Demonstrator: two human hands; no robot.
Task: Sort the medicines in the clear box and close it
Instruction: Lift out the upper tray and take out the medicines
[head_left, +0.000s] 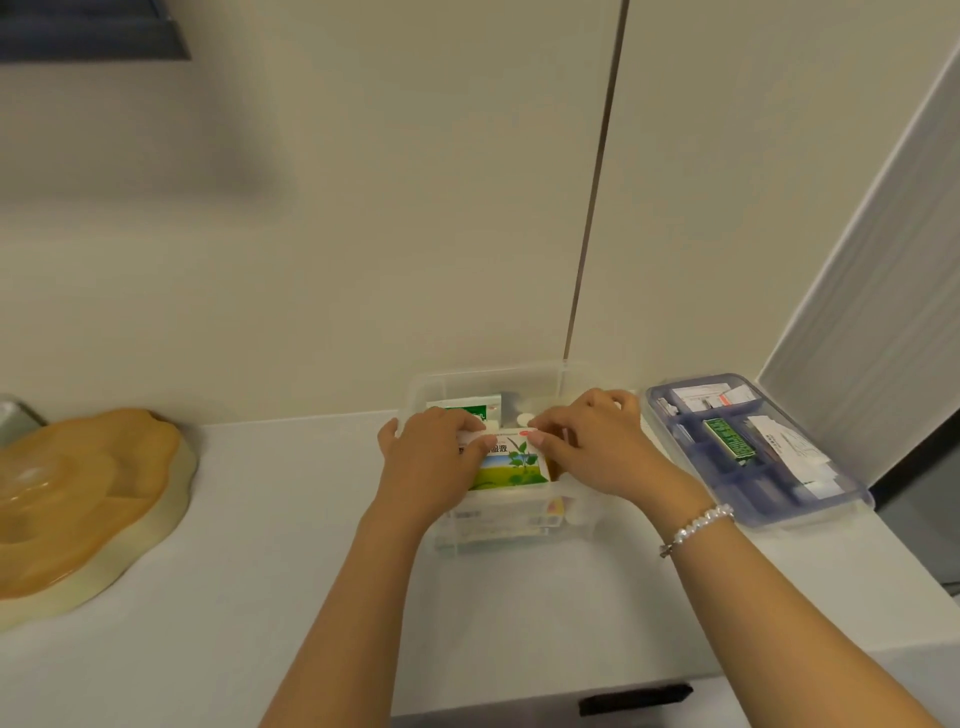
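The clear box (496, 375) stands open on the white counter against the wall. Inside it lies a white medicine carton with a green leaf picture (511, 464). My left hand (431, 457) grips the carton's left end and my right hand (592, 441) pinches its top right corner. Behind the carton sit a green-and-white packet (462, 408) and a silver blister strip (511, 402). More medicine packs (493, 522) show through the box's front wall. To the right lies the box's blue-tinted compartment tray (852, 501) with a green strip (727, 441) and white packets in it.
A tan flower-shaped dish (78, 499) with a clear lid sits at the left on the counter (270, 561). A tall grey panel (872, 291) leans at the right behind the tray. A dark drawer handle (636, 699) lies below the counter's front edge.
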